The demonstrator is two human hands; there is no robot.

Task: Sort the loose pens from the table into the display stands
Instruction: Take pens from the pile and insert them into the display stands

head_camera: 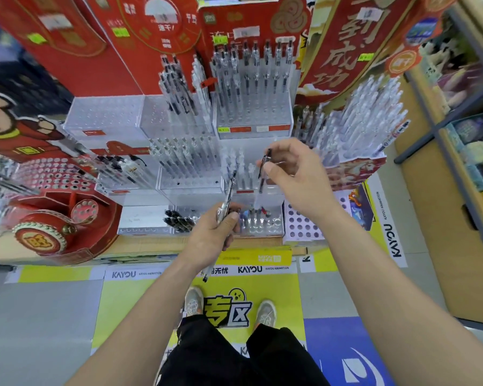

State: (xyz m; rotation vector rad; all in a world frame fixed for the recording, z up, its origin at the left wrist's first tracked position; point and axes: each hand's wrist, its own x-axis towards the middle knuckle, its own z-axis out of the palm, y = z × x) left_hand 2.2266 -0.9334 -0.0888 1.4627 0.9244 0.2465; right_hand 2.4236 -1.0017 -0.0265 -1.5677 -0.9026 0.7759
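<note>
Pen in grip: a dark-barrelled pen hangs nearly upright from the right hand's fingertips, its tip pointing down.
Right hand: thumb and forefinger pinch the pen near its upper end; the other fingers are loosely curled.
Below the grip: a clear stand with a few clear pens, just under the pen's tip; whether the tip touches it cannot be told.
Left hand: lower than the right hand's grip and nearer the person, fingers wrapped round a bundle of pens.
Bundle: it slants up from the fist, and its top ends just beside the pinched pen.
Beyond the grip: a tiered clear stand with rows of upright pens.
Right of the grip: a packed stand crowded with clear pens.
Left of the grip: another clear stand, partly filled.
Under the left fist: black pens lying in a low tray.
Far left: a red drum display.
</note>
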